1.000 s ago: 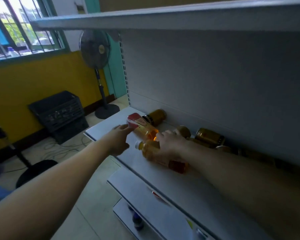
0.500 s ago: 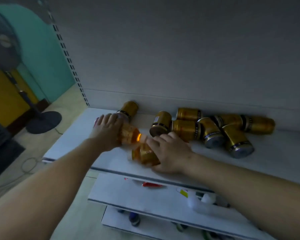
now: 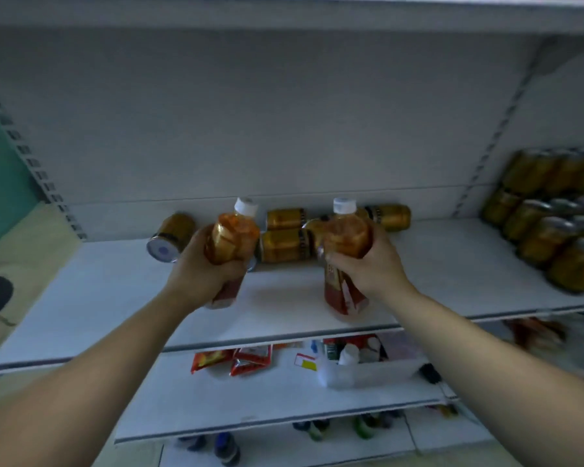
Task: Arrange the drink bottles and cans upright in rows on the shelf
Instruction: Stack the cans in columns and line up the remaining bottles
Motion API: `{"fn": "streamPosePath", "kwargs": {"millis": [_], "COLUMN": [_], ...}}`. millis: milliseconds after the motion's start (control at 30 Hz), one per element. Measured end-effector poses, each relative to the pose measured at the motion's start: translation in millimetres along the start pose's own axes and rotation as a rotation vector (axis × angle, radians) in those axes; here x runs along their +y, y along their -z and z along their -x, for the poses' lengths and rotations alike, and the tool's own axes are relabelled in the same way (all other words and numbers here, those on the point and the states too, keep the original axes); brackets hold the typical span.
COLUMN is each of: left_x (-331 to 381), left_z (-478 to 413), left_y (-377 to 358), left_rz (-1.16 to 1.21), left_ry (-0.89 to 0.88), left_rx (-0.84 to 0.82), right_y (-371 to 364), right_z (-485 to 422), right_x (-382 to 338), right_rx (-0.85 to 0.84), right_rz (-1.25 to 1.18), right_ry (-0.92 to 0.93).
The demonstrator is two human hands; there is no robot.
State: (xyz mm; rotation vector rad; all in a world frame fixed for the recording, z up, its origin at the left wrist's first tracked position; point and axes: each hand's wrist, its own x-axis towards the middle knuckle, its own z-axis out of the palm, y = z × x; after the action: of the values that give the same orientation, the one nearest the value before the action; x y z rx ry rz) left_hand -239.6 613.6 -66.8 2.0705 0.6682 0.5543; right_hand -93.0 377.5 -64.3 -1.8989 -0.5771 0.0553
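My left hand: fingers wrapped round one orange bottle, upright, cap up. My right hand: fingers wrapped round a second bottle, upright near the shelf front. Behind both, gold cans lie toppled.

The bare shelf lies open at the front left, between the left bottle and the right bottle, and from the latter across to the stacked cans at the far right. Along the back wall, lying cans block the middle, with a single can lying apart at the left. The upper shelf closes the space overhead.
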Motion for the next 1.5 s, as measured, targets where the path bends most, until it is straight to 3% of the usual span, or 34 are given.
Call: {"fn": "streamPosePath", "kwargs": {"millis": [100,400,633,900,1133,1300,1500], "left_x": [48.5,237.3,363.5,434.0,474.8,487.1,492.9], "left_z": [10.8,59.4,101.6,91.6,37.0,12.7,14.1], "left_y": [-50.5,-258.4,-396.6,-510.1,-591.3,-645.2,-696.0], "left_rz": [0.163,0.433,0.49,0.487,0.455,0.393,0.31], "left_ry": [-0.062,-0.144,-0.283,-0.318,-0.384,-0.276,-0.191], "left_rx": [-0.073,-0.365,-0.574,-0.694,-0.75,-0.753,-0.736], "right_y": [53.0,285.7,451.9,548.7,599.8,623.0,651.4], "right_z": [0.4,25.8,64.7,52.6,-11.5,-50.2,-83.9], "right_x": [14.1,63.1,107.6,162.2,216.7,257.7,309.4], "right_rx": [0.114,0.378,0.592,0.76,0.78,0.723,0.537], "right_rz": [-0.105,-0.063,0.017,0.057,0.098,0.15,0.171], "right_ry": [-0.056,-0.079,-0.122,-0.244,-0.327,-0.342,-0.252]}}
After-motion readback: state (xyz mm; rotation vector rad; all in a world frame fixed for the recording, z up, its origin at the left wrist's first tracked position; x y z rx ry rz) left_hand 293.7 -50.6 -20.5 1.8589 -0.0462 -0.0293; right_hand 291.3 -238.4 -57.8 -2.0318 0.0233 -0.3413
